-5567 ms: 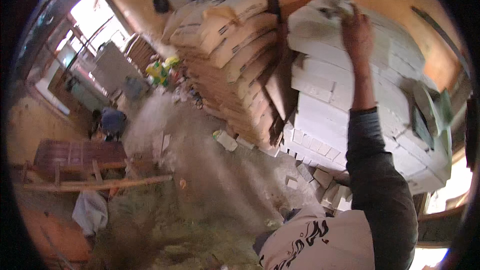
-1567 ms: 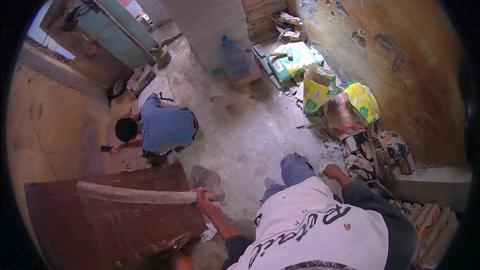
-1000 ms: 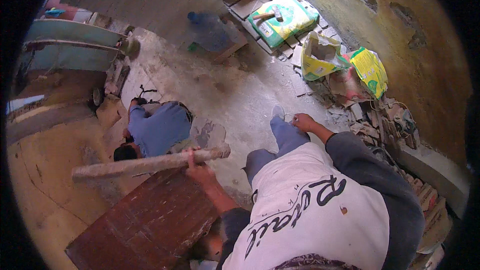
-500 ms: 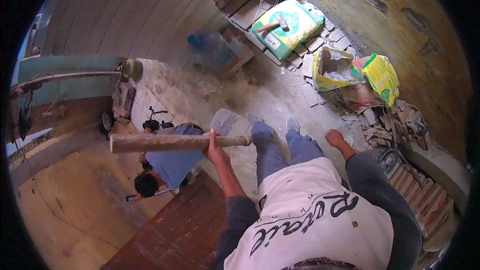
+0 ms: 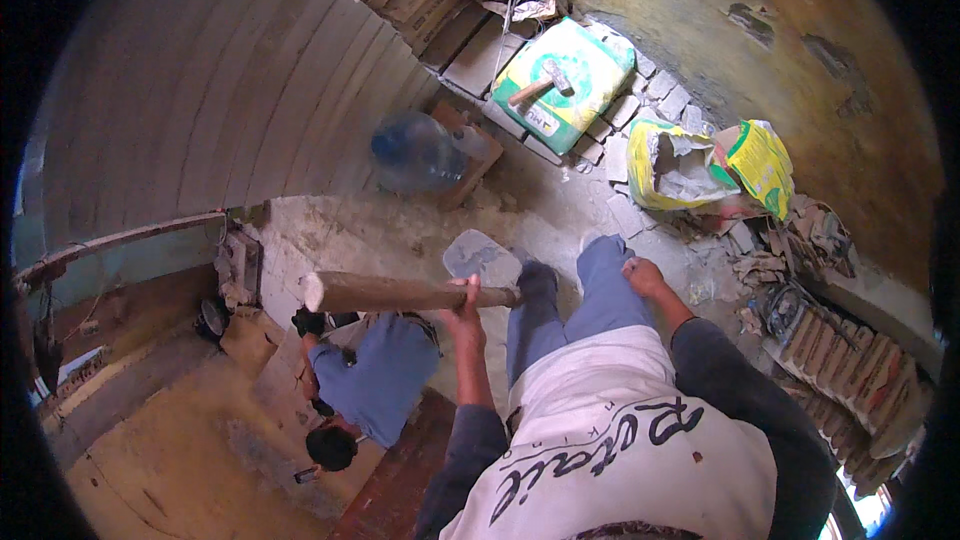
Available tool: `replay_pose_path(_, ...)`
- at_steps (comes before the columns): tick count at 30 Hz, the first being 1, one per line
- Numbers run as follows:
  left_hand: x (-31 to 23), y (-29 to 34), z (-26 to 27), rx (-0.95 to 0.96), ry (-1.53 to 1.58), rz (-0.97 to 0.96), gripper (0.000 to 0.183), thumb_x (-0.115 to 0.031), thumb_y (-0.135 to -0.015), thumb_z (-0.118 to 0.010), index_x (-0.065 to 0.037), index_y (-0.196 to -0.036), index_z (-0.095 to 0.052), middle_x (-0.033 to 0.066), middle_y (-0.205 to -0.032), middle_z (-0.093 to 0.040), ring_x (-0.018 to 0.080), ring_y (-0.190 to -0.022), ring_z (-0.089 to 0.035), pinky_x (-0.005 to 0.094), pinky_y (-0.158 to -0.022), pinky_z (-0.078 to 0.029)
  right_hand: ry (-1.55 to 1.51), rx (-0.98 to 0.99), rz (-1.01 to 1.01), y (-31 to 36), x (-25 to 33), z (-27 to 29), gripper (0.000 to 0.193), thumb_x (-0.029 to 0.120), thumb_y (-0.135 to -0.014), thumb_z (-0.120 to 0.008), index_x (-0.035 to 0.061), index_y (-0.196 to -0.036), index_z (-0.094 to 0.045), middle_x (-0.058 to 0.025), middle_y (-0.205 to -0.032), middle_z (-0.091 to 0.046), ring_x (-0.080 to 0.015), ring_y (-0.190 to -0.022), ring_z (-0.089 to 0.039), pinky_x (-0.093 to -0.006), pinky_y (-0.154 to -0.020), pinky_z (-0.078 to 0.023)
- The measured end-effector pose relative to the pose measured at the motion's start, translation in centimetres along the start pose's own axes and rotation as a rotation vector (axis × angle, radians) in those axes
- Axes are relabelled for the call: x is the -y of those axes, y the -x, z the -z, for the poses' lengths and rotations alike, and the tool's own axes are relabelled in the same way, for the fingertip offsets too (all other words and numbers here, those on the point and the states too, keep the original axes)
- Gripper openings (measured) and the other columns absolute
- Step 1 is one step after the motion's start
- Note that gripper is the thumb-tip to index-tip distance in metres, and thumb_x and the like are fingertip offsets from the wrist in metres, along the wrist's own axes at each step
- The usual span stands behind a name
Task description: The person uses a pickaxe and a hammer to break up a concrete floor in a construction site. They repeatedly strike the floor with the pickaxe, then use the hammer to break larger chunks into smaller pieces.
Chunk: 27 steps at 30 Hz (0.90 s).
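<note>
The head view showed the left hand (image 5: 465, 318) with its fingers wrapped around a long, round, brown wooden pole (image 5: 400, 294), which lay crosswise above the floor (image 5: 560, 202). The grip sat toward the narrower-looking end, so a steady hold probably called for firm fingers, with the thick end kept clear of the crouching co-worker in a blue shirt (image 5: 385, 385). A flat, rounded grey patch (image 5: 482, 252) showed just beyond the hand; whether it was joined to the pole could not be told. The fingers of the right hand (image 5: 645, 278) were curled beside the blue trousers (image 5: 610, 292); whether they pinched anything could not be told.

Farther out, a translucent blue plastic bottle (image 5: 410, 152) lay near a smooth green-and-white bag (image 5: 590, 65) bearing a wooden-handled hammer (image 5: 543, 85). A crumpled yellow-and-green bag (image 5: 641, 177) gaped open near the rough, flaking ochre wall (image 5: 700, 0).
</note>
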State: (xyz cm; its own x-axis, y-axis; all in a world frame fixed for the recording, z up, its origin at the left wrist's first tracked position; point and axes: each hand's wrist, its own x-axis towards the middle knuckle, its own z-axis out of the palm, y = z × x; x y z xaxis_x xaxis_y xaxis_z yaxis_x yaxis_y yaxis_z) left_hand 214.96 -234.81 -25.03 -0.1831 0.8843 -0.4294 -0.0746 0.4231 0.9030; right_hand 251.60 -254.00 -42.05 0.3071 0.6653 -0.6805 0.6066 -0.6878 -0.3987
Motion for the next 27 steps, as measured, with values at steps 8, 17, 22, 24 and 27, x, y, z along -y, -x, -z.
replay_pose_path(8, 3.4, -4.0, -2.4, 0.015, -0.112, 0.075, 0.031, -0.008, -0.085, -0.08, -0.006, -0.106, -0.058, 0.0085, -0.112, -0.061, 0.0218, -0.109, -0.058, 0.0408, -0.099, -0.048, 0.258, 0.292, 0.361, -8.3, 4.4, -1.9, 0.032, 0.032, -0.094, -0.051, 0.0044, -0.091, -0.068, -0.0204, -0.099, -0.069, -0.0415, -0.093, -0.065, -0.0504, -0.085, -0.051)
replay_pose_path(17, 6.5, -8.0, -7.4, -0.015, -0.138, 0.157, 0.038, -0.007, -0.088, -0.076, -0.006, -0.118, -0.053, 0.0135, -0.131, -0.057, 0.0249, -0.121, -0.053, 0.0399, -0.106, -0.042, 0.313, 0.281, 0.539, -30.5, 11.7, -0.1, 0.032, 0.026, -0.097, -0.046, 0.0015, -0.096, -0.066, -0.0224, -0.099, -0.066, -0.0415, -0.096, -0.063, -0.0525, -0.085, -0.051)
replay_pose_path(22, 9.9, -10.2, -9.6, -0.026, -0.218, 0.261, 0.042, -0.004, -0.088, -0.075, -0.005, -0.122, -0.051, 0.0142, -0.135, -0.054, 0.0249, -0.126, -0.05, 0.039, -0.109, -0.04, 0.371, 0.222, 0.313, -43.3, 18.2, 3.6, 0.031, 0.026, -0.093, -0.051, 0.0022, -0.101, -0.069, -0.0257, -0.111, -0.065, -0.0396, -0.107, -0.063, -0.0503, -0.091, -0.051)
replay_pose_path(24, 10.9, -10.7, -10.3, -0.035, -0.223, 0.284, 0.042, -0.004, -0.088, -0.074, -0.004, -0.122, -0.05, 0.0147, -0.136, -0.053, 0.0255, -0.128, -0.049, 0.0394, -0.11, -0.038, 0.149, 0.121, 0.193, -47.7, 20.8, 4.6, 0.039, 0.033, -0.093, -0.054, 0.0023, -0.114, -0.065, -0.0254, -0.113, -0.066, -0.0381, -0.108, -0.063, -0.0485, -0.092, -0.05)
replay_pose_path(27, 12.2, -11.8, -11.4, -0.017, -0.231, 0.259, 0.043, -0.005, -0.088, -0.075, -0.004, -0.123, -0.05, 0.0157, -0.137, -0.052, 0.0271, -0.131, -0.047, 0.0404, -0.112, -0.036, -0.21, -0.019, 0.007, -52.4, 23.4, 4.6, 0.054, 0.041, -0.092, -0.061, 0.0015, -0.129, -0.055, -0.0249, -0.11, -0.067, -0.0336, -0.09, -0.068, -0.0441, -0.08, -0.054)
